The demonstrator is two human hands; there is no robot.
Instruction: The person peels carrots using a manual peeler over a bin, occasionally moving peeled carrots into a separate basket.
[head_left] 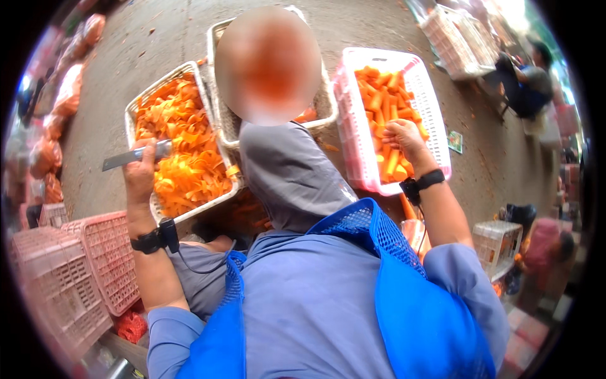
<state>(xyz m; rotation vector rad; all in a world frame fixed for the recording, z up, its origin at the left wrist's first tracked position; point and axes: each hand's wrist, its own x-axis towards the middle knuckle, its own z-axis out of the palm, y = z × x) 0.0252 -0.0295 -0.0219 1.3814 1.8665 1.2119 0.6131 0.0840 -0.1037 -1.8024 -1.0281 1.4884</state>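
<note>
The person wears a blue vest [429,309], with a dark strap [433,179] around the right wrist and another around the left; beyond the left forearm, on its outer side, stand pinkish lattice crates [101,252].

The left hand [140,167] is closed around a flat metal tool [120,160], whose dark end sticks out on the hand's outer side; just beside that hand, on its inner side, orange ribbons [184,136] heap a white basket [201,206]. The right hand [406,140] reaches over the orange sticks [379,104] in a pink-and-white crate [349,139], its fingers bent; whether they grip a stick, one cannot tell.

Between and ahead of the hands stands another basket [329,88], its contents mostly blurred; farther off, ahead and right of the right hand, are a pale crate [454,41] and a seated person [536,82].
</note>
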